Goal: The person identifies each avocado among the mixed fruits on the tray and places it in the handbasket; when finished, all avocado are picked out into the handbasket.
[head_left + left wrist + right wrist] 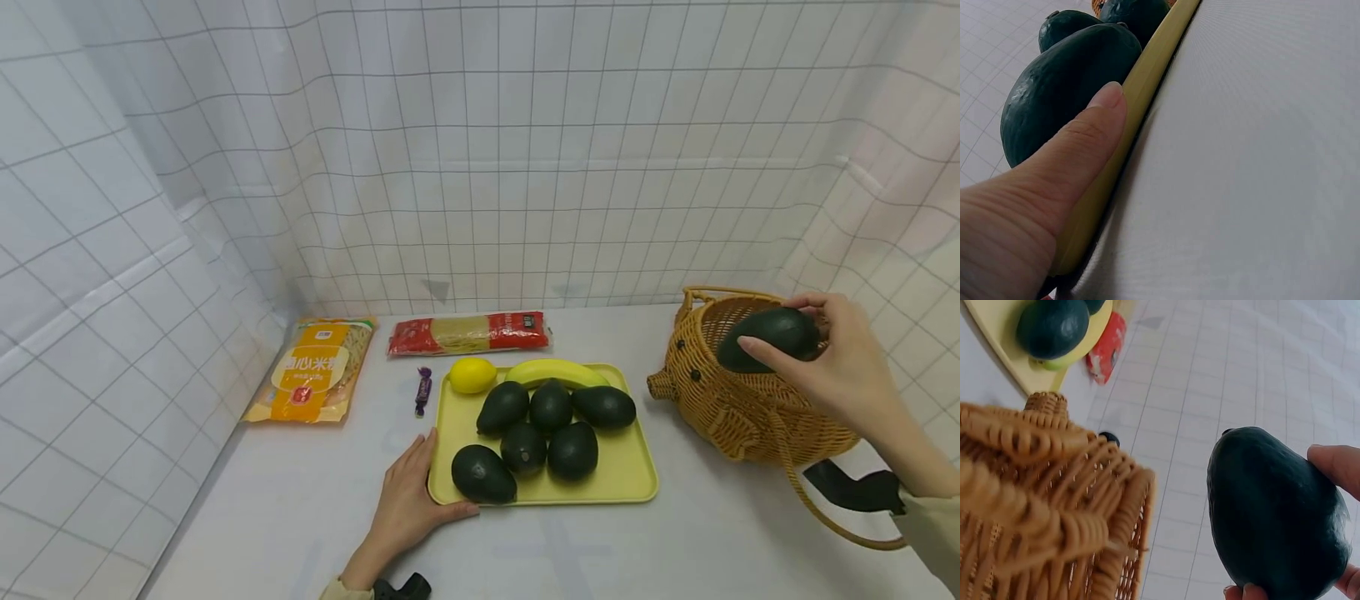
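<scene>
My right hand point(851, 358) holds a dark green avocado point(772, 340) between thumb and fingers, over the mouth of a pig-shaped wicker basket point(720, 408). In the right wrist view that avocado point(1275, 515) is seen beside the basket's rim point(1141, 531). At the near left corner of a yellow tray point(622, 479), my left hand point(408, 496) rests with its fingers along the left side. Its thumb point(1085, 140) lies straight along the near rim, close to an avocado point(1066, 87). Several avocados point(551, 406), a banana point(555, 372) and a lemon point(472, 376) lie on the tray.
Behind the tray lies a red noodle packet point(468, 333). A purple-wrapped candy point(423, 392) sits left of the tray, and an orange-and-yellow food bag point(311, 371) farther left. The basket's strap point(817, 512) loops onto the table. White gridded curtains point(480, 167) enclose the back and sides.
</scene>
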A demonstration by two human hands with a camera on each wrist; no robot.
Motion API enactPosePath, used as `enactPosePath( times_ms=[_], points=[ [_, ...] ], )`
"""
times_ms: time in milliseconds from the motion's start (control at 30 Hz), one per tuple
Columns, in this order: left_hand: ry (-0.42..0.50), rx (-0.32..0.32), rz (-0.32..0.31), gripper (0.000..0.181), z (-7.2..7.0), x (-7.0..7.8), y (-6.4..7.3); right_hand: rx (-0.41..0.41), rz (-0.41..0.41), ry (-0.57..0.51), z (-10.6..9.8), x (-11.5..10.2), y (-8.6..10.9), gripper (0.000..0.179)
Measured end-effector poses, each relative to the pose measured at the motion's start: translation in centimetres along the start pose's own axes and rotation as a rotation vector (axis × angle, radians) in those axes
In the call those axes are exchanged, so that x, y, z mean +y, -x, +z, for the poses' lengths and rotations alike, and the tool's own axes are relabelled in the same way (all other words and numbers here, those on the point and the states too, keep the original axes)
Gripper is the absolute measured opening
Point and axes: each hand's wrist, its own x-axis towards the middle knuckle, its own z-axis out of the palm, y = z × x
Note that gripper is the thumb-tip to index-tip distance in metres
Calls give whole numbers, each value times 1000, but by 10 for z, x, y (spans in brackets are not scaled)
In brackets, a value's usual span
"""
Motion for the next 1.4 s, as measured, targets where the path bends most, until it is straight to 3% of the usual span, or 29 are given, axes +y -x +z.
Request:
enactPosePath(
  times_ms=[300, 867, 1067, 1400],
  points=[
    [2, -7, -2, 126, 0, 0, 0, -70, 85, 48, -12, 16, -9, 63],
    [0, -5, -3, 127, 1, -1, 0, -108, 102, 109, -15, 35, -17, 67],
    [9, 2, 3, 127, 1, 0, 0, -79, 126, 130, -15, 37, -14, 59],
    [6, 0, -8, 126, 0, 1, 0, -86, 89, 103, -13, 25, -6, 45]
  ],
)
